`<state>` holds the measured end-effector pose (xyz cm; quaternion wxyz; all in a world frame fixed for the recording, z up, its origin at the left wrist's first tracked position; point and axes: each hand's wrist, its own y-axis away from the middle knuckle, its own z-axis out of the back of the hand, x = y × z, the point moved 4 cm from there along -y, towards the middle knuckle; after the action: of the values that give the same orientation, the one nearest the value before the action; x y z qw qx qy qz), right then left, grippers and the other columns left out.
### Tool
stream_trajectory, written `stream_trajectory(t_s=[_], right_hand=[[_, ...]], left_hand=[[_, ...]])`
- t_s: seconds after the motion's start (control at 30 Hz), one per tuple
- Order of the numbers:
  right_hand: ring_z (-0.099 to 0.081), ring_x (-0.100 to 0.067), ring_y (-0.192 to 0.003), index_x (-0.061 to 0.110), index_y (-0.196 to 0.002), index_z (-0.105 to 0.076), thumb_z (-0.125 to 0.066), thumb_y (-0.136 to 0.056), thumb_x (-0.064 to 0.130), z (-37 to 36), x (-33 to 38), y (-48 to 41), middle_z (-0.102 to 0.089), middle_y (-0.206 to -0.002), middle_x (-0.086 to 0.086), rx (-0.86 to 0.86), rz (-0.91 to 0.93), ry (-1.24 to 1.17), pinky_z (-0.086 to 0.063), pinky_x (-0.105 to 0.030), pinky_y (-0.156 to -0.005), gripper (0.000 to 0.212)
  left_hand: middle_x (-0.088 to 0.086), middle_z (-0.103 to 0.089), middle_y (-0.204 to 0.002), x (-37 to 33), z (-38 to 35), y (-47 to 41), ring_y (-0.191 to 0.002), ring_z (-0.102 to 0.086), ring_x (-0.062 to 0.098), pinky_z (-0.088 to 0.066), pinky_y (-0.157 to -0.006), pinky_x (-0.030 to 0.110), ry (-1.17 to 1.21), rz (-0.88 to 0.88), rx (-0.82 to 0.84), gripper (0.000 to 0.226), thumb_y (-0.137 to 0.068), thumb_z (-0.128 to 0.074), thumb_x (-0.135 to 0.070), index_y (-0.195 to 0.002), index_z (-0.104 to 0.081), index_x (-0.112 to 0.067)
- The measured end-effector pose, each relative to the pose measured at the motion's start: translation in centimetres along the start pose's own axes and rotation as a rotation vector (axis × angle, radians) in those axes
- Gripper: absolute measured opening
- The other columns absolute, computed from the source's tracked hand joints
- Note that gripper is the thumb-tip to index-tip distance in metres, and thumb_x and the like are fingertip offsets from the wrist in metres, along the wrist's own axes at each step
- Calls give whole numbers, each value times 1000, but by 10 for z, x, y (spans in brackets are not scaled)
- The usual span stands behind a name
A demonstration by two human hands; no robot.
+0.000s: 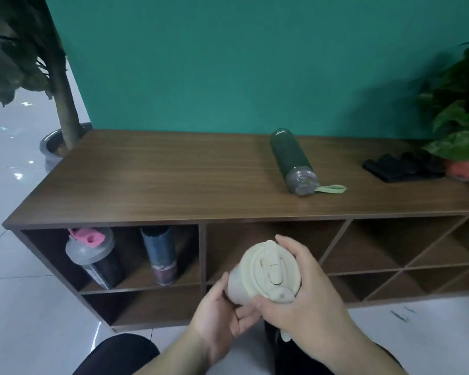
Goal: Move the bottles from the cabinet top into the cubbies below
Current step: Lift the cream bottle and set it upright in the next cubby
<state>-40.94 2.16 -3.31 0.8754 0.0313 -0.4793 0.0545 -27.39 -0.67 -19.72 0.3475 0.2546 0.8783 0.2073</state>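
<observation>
potted tree (63,90) left | leafy plant (455,117) in pink pot (463,169) right | black gloves (401,166) beside pot

Bottle (264,269) between left hand (221,318), right hand (309,299)

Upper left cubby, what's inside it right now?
Two bottles, both standing: a grey-lidded shaker with a pink flap, and a blue bottle to its right. The space directly behind them is covered, so anything there cannot be seen.

We shot from a single wide-angle camera worn on the head, tilted forward and down, facing the wooden cabinet (160,180) against the teal wall (228,63). We were near: our left hand (220,320) and right hand (309,299) filled the lower frame.
</observation>
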Motion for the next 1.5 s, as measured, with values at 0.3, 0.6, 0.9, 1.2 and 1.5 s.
stream_trajectory(t_s=[0.3, 0.6, 0.9, 1.2, 1.5], right_hand=[[-47, 29, -103, 40, -132, -42, -95, -56, 14, -64, -63, -36, -56, -114, 30, -168, -202, -253, -50, -15, -89, 96], [-60, -2, -105, 47, -122, -44, -90, -55, 41, -77, -92, -110, -59, -112, 24, -201, -260, -110, -60, -39, -88, 81], [-65, -7, -100, 40, -110, -48, -86, -49, 52, -102, -101, -145, -65, -108, 16, -170, -267, -3, -59, -38, -83, 73], [-64, -7, -99, 30, -108, -52, -83, -49, 55, -112, -102, -155, -62, -105, 14, -151, -283, 52, -58, -35, -84, 71], [-63, -2, -104, 38, -111, -50, -84, -49, 53, -110, -103, -156, -65, -111, 16, -132, -256, -8, -56, -33, -88, 72]], left_hand=[[18, -75, -121, 16, 34, -47, -95, -79, 29, -63, -64, 35, 84, 83, -81, 49, -105, -40, -39, -133, -65, -9], [13, -72, -128, 10, 58, -93, -113, -68, 29, -37, -113, 45, 93, 135, -184, 67, -94, -43, -61, -140, -58, -14], [15, -44, -159, -3, 50, -104, -152, -30, 33, -15, -125, 52, 307, 128, -172, 71, -99, -33, -60, -152, -44, -15], [10, -65, -141, -5, 53, -111, -141, -48, 32, -26, -117, 41, 216, 81, -98, 69, -96, -30, -65, -140, -60, -21], [13, -67, -138, -9, 54, -110, -134, -56, 33, -28, -121, 54, 196, 101, -84, 70, -96, -33, -64, -138, -63, -17]])
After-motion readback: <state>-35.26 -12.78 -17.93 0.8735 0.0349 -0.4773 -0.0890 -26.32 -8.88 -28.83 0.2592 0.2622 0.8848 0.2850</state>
